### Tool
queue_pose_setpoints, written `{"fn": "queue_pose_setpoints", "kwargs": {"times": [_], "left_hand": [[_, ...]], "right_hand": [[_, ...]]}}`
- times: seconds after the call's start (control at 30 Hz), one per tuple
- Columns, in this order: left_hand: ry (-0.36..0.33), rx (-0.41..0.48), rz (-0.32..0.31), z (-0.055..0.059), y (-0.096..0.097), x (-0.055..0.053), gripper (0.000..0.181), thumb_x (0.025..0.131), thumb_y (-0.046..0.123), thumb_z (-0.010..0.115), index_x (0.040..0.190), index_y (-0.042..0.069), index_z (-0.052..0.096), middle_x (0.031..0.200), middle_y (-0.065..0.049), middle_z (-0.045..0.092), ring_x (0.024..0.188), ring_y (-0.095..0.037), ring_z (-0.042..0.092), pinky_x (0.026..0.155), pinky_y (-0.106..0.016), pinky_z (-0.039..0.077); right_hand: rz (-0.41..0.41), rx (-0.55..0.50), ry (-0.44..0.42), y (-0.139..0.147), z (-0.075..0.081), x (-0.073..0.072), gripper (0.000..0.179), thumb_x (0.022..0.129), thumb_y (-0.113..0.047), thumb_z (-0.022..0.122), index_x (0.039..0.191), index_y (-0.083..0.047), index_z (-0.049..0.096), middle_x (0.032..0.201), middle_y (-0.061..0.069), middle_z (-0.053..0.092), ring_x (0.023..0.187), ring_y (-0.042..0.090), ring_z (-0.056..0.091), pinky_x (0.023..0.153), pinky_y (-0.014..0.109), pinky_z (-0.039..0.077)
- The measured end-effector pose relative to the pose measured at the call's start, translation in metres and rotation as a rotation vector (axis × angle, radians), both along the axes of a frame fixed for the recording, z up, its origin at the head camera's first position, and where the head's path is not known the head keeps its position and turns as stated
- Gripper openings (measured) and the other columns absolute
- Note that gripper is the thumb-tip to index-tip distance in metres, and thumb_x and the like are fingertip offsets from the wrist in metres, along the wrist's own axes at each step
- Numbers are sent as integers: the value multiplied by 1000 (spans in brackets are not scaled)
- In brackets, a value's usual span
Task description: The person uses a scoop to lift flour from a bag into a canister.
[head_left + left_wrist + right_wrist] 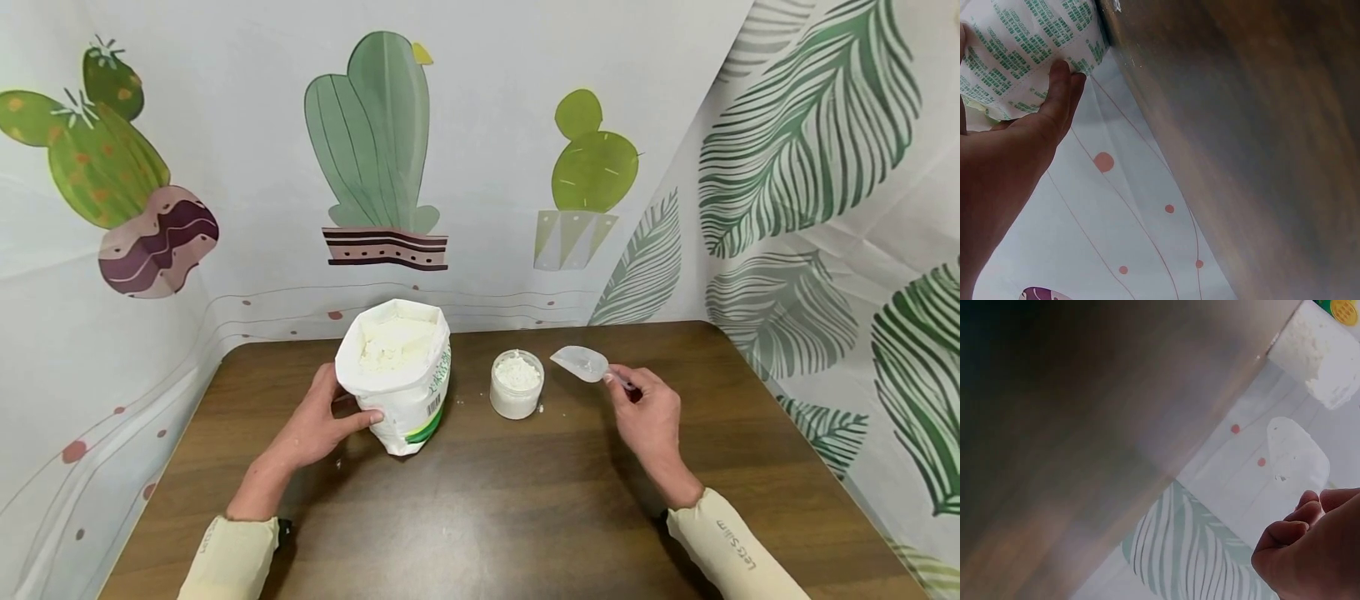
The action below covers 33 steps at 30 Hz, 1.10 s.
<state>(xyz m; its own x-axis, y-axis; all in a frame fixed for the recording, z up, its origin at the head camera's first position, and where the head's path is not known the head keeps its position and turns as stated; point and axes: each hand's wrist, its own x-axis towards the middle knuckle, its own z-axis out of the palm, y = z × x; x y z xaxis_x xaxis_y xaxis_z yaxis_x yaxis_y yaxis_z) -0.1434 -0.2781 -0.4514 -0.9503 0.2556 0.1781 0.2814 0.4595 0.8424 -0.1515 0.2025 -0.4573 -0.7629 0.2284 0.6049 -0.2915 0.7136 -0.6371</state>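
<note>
My left hand [322, 421] grips the side of an open white bag of flour [405, 408], with the thumb across its front and the other fingers behind it. The bag stands on the table, its top wide and pale powder showing inside. Green print covers the side of the bag [1016, 50] in the left wrist view. In my right hand [651, 417] is the handle of a clear plastic scoop [583, 363], pinched between thumb and curled fingers. The scoop's bowl points left, with a few white traces on it. Between the hands stands a clear jar [516, 404] heaped with white powder.
Small white specks lie on the brown wooden table [480, 517] around the jar. A white cloth [495, 167] printed with cacti and leaves hangs behind the table's back edge and along its sides.
</note>
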Motion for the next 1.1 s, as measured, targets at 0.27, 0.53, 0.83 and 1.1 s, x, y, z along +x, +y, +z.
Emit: {"fn": "queue_pose_setpoints", "kwargs": {"times": [0.27, 0.53, 0.83, 1.1], "left_hand": [[-5, 4, -1, 0, 0, -1, 85, 91, 19, 87, 158, 10, 35, 145, -15, 36, 136, -33, 42, 109, -61, 48], [-7, 11, -6, -1, 0, -1, 85, 91, 19, 87, 158, 10, 36, 145, -15, 36, 136, -33, 41, 109, -61, 49], [-7, 9, -8, 0, 0, -2, 85, 91, 20, 87, 158, 11, 35, 144, -15, 35, 136, -32, 41, 109, -61, 48], [2, -9, -5, -1, -2, -2, 88, 90, 21, 89, 158, 11, 34, 144, -14, 36, 135, -31, 40, 108, -59, 50]], "right_hand": [[11, 83, -22, -1, -5, -1, 9, 91, -7, 83, 100, -5, 84, 80, 4, 73, 68, 11, 57, 62, 12, 38], [21, 114, -60, -2, -9, -4, 10, 91, -9, 83, 101, -5, 84, 84, 5, 75, 69, 15, 59, 62, 13, 38], [37, 168, -131, 0, -9, -3, 11, 91, -7, 82, 101, -3, 84, 85, 7, 77, 70, 20, 66, 63, 33, 50], [38, 228, -302, 3, -10, -2, 11, 91, -16, 82, 95, -5, 84, 81, 6, 78, 69, 22, 68, 64, 42, 53]]}}
